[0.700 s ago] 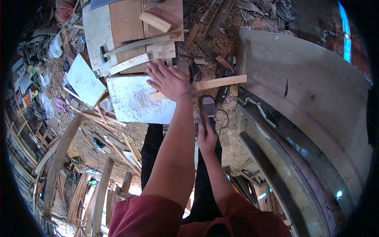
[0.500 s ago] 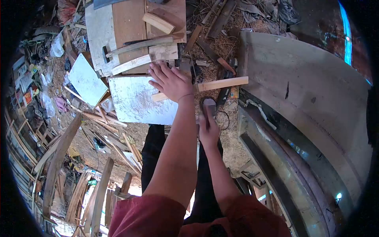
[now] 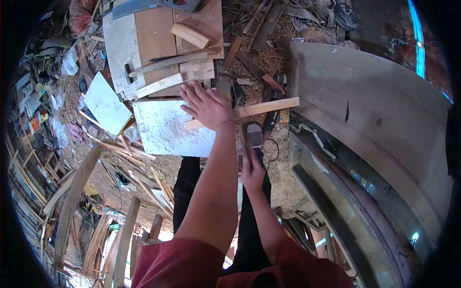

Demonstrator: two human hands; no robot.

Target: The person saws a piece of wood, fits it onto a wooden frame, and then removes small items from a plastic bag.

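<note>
while the left hand, fingers apart, spans wood, right hand's fingers look unclear.

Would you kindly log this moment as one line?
left hand: spread on strip | strip: partly over white board | right hand: apart from strip, hold unclear

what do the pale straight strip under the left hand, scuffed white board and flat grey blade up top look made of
Pale straight strip: bare wood, likely unvarnished, from its matt tan surface. Scuffed white board: perhaps wood panel, painted or laminated, given its flat white, dark-streaked face. Flat grey blade: probably steel, given its smooth, blue-grey look.
</note>
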